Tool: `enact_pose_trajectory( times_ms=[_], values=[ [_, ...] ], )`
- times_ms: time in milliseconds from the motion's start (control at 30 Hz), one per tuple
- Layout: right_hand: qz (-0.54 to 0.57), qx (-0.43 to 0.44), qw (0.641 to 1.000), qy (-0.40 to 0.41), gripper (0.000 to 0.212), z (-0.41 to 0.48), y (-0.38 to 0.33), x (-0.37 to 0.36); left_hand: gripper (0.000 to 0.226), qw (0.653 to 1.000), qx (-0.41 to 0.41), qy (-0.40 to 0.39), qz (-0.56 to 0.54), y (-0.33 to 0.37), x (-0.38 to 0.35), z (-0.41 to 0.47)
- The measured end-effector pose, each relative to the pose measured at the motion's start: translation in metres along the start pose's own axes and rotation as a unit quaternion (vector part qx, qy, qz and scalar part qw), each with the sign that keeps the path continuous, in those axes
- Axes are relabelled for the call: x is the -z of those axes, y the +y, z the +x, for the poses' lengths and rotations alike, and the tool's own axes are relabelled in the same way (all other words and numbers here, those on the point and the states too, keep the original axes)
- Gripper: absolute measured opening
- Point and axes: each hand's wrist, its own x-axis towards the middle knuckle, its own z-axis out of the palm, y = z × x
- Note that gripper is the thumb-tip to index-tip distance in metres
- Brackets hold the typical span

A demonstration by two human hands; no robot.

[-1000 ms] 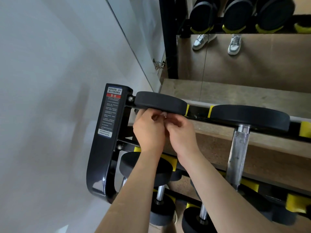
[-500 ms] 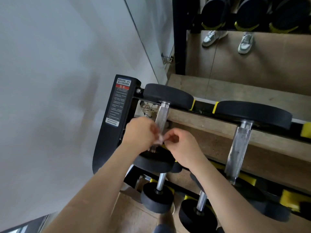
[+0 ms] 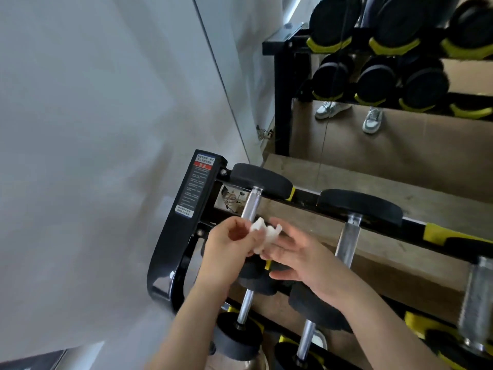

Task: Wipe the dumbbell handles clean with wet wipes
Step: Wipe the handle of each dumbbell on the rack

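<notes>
A crumpled white wet wipe (image 3: 264,235) sits between my two hands, just in front of the lower part of the leftmost dumbbell's metal handle (image 3: 252,205) on the top rail. My left hand (image 3: 230,252) pinches the wipe's left side with thumb and fingers. My right hand (image 3: 298,255) lies beside it with fingers stretched out, their tips touching the wipe's right edge. A second dumbbell's handle (image 3: 348,243) stands to the right, with a black rubber head (image 3: 360,206) above it.
The black rack frame (image 3: 178,228) with a warning label stands against a grey wall on the left. Lower tiers hold smaller dumbbells (image 3: 238,336). A mirror behind reflects more dumbbells (image 3: 373,81) and a person's shoes (image 3: 372,120). A blurred third handle (image 3: 477,303) is at the right.
My hands slid down the leftmost handle from under its head and came off it. The wipe now shows bunched between them, and my right hand's fingers have straightened.
</notes>
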Motion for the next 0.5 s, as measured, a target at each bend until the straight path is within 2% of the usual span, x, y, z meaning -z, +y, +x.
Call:
enact_pose_trajectory(
  times_ms=[100,167,300,400,500],
  values=[
    [-0.072,0.057,0.995,0.041,0.02,-0.031,-0.019,-0.005,0.019,0.994,-0.027,-0.018,-0.101,0.011,-0.007,-0.03],
    [-0.057,0.068,0.992,0.087,0.014,-0.05,-0.024,-0.011,0.028,0.988,-0.032,-0.038,-0.149,0.016,-0.007,-0.044],
    [0.051,0.081,0.982,0.162,0.012,-0.082,-0.019,-0.025,0.034,0.973,-0.022,-0.114,-0.199,0.021,-0.003,-0.067],
    [0.146,0.073,0.967,0.196,0.014,-0.104,-0.008,-0.032,0.035,0.973,-0.017,-0.149,-0.175,0.015,0.001,-0.086],
    [0.079,0.085,0.973,0.198,0.023,-0.132,0.005,-0.04,0.037,0.98,-0.034,-0.146,-0.129,0.007,0.008,-0.105]
  ],
)
